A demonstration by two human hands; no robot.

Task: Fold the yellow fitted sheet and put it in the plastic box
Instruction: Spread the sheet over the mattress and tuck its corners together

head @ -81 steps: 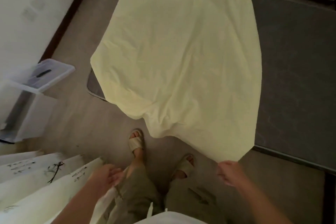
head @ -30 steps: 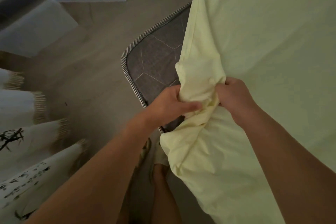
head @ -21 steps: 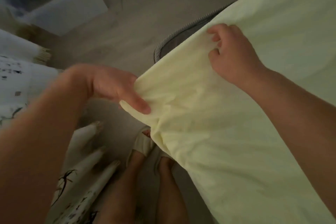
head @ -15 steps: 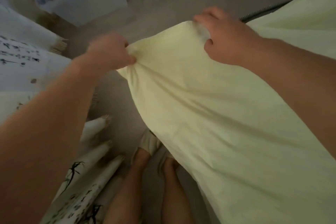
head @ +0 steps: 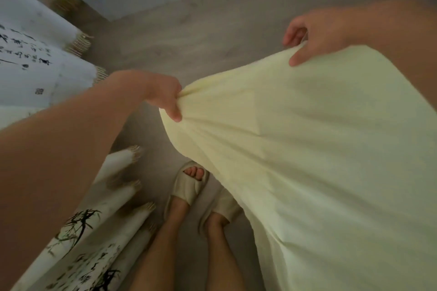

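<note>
Yellow fitted sheet hangs stretched between left hand, fingers pinching its nine o'clock edge, and right hand, gripping at twelve.

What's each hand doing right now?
Left hand: closed, pinching the edge of the pale yellow fabric fitted sheet.
Right hand: closed on the same sheet's edge.

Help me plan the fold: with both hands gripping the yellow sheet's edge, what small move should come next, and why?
Probably bring the left hand across to the right hand, matching the two gripped points. Both pinch the yellow fitted sheet along one lifted edge, hands apart, the rest hanging unfolded.
</note>
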